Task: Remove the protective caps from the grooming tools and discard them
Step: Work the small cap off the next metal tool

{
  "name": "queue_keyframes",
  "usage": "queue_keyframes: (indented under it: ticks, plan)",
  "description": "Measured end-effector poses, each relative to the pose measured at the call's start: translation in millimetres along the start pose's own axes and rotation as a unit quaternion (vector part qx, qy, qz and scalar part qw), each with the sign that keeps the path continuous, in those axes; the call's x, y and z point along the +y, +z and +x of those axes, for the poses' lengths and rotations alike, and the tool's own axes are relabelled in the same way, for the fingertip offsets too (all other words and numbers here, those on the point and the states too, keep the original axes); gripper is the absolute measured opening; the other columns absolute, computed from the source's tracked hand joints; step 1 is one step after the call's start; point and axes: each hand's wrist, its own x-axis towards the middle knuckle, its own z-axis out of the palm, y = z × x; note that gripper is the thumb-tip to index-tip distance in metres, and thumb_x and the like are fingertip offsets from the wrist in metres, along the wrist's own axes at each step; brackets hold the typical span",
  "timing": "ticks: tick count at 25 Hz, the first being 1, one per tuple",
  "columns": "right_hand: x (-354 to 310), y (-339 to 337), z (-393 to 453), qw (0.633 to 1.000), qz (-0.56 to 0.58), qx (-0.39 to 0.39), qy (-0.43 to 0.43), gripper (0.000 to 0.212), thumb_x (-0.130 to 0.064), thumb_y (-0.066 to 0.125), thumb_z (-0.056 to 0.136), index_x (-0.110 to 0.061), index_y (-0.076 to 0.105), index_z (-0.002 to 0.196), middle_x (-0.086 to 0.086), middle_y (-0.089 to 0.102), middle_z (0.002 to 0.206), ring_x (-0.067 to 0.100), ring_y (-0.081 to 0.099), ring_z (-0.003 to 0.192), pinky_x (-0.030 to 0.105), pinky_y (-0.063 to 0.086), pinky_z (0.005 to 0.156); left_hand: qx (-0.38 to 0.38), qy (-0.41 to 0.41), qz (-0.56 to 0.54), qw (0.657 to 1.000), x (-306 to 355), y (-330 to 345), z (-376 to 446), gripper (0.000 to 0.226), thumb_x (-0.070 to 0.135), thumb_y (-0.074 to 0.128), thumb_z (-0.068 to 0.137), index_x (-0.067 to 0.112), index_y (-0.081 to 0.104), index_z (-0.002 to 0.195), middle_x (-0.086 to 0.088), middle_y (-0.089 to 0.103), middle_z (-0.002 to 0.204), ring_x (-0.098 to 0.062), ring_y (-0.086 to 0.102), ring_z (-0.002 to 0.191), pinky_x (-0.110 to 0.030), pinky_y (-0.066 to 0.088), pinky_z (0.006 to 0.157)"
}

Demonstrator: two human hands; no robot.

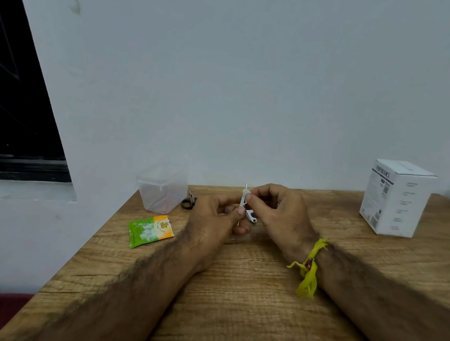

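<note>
Protective cap (244,197), a pale translucent sleeve, sits on a thin metal grooming tool (246,186) held upright above the wooden table (247,296), between the two hands at mid-frame; a bare metal tip pokes out above it. The left hand (215,219) has its fingers curled round the lower part of the tool, thumb pressed against it, while the right hand (277,214) pinches the cap between thumb and forefinger. A second metal piece (251,216) shows just below the right fingers, though which hand holds it I cannot tell. The step in hand looks like pulling this cap off. The next move likely calls for a steady pull along the tool's length, with the left grip firm, then dropping the cap somewhere for discard, perhaps the clear plastic container (161,191) beside the small scissors (188,201)
</note>
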Motion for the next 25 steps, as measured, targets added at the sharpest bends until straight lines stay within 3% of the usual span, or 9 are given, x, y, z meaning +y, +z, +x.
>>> queue_keyframes:
  ticks: [4, 8, 11, 13, 14, 16, 19, 22, 25]
  plan:
    - [-1, 0, 1, 0.996, 0.078, 0.008, 0.033, 0.008, -0.018, 0.079, 0.086, -0.011, 0.076, 0.083, 0.006, 0.077, 0.080, 0.013, 0.071, 0.074, 0.040, 0.062, 0.076, 0.035, 0.002, -0.020, 0.999, 2, -2, -2, 0.016, -0.004, 0.070, 0.088, 0.003, 0.065, 0.102, -0.006, 0.071, 0.064, -0.020, 0.068, 0.056, -0.028, 0.060, 0.057]
    - [-1, 2, 1, 0.996, 0.063, 0.027, 0.049, 0.013, -0.022, 0.081, 0.085, -0.011, 0.078, 0.080, 0.005, 0.077, 0.075, 0.017, 0.073, 0.073, 0.041, 0.062, 0.076, 0.051, 0.079, 0.148, 0.984, 1, 5, -4, 0.010, 0.006, 0.072, 0.089, 0.012, 0.072, 0.097, 0.003, 0.070, 0.069, -0.014, 0.071, 0.060, -0.024, 0.059, 0.058]
    - [-2, 1, 1, 0.996, 0.059, 0.034, 0.054, 0.011, -0.020, 0.080, 0.085, -0.010, 0.079, 0.081, 0.004, 0.077, 0.075, 0.016, 0.074, 0.073, 0.039, 0.063, 0.076, 0.038, 0.213, 0.408, 0.887, 1, 4, -4, 0.016, 0.022, 0.075, 0.087, 0.025, 0.076, 0.103, 0.011, 0.073, 0.083, -0.005, 0.065, 0.070, -0.021, 0.053, 0.071]
    - [-4, 1, 0, 0.997, 0.057, 0.023, 0.048, 0.011, -0.019, 0.080, 0.086, -0.009, 0.078, 0.082, 0.005, 0.077, 0.074, 0.021, 0.075, 0.073, 0.039, 0.063, 0.075, 0.039, 0.218, 0.474, 0.852, 5, 3, -5, 0.015, 0.024, 0.071, 0.090, 0.027, 0.077, 0.103, 0.010, 0.073, 0.085, -0.006, 0.062, 0.075, -0.023, 0.050, 0.075]
    - [-6, 2, -2, 0.998, 0.049, 0.019, 0.041, 0.011, -0.019, 0.079, 0.086, -0.009, 0.078, 0.082, 0.004, 0.077, 0.073, 0.022, 0.075, 0.074, 0.037, 0.062, 0.074, 0.046, 0.209, 0.469, 0.857, 6, 2, -5, 0.014, 0.021, 0.069, 0.092, 0.027, 0.077, 0.102, 0.009, 0.073, 0.082, -0.007, 0.063, 0.075, -0.023, 0.050, 0.075]
    - [-9, 4, -4, 0.999, 0.017, 0.038, 0.014, 0.010, -0.019, 0.077, 0.088, -0.011, 0.077, 0.081, 0.001, 0.076, 0.073, 0.013, 0.073, 0.074, 0.026, 0.060, 0.071, 0.059, 0.157, 0.380, 0.910, 6, 2, -7, 0.015, 0.014, 0.069, 0.091, 0.023, 0.078, 0.098, 0.010, 0.073, 0.074, -0.006, 0.067, 0.071, -0.021, 0.053, 0.071]
    - [-8, 1, -1, 0.991, -0.018, 0.128, -0.035, 0.010, -0.017, 0.075, 0.089, -0.011, 0.075, 0.081, -0.005, 0.074, 0.076, 0.001, 0.067, 0.071, 0.011, 0.051, 0.064, 0.065, 0.005, 0.111, 0.992, 5, 3, -5, 0.011, 0.002, 0.071, 0.089, 0.007, 0.077, 0.096, -0.008, 0.075, 0.073, -0.018, 0.074, 0.068, -0.023, 0.060, 0.063]
    - [0, -6, 5, 0.978, -0.094, 0.143, -0.121, 0.008, -0.014, 0.074, 0.089, -0.011, 0.074, 0.081, -0.006, 0.071, 0.078, 0.003, 0.064, 0.071, 0.012, 0.049, 0.063, 0.053, -0.047, -0.034, 0.997, 6, 3, -5, 0.011, -0.010, 0.068, 0.087, 0.000, 0.071, 0.090, -0.022, 0.075, 0.083, -0.028, 0.074, 0.074, -0.028, 0.063, 0.065]
    - [6, -6, 5, 0.954, -0.185, 0.078, -0.224, 0.003, -0.009, 0.073, 0.087, -0.011, 0.073, 0.084, -0.003, 0.070, 0.081, 0.011, 0.064, 0.074, 0.031, 0.056, 0.068, 0.012, -0.037, -0.023, 0.999, 7, 0, -5, 0.014, -0.007, 0.069, 0.086, -0.001, 0.069, 0.099, -0.019, 0.076, 0.084, -0.028, 0.075, 0.075, -0.029, 0.063, 0.063]
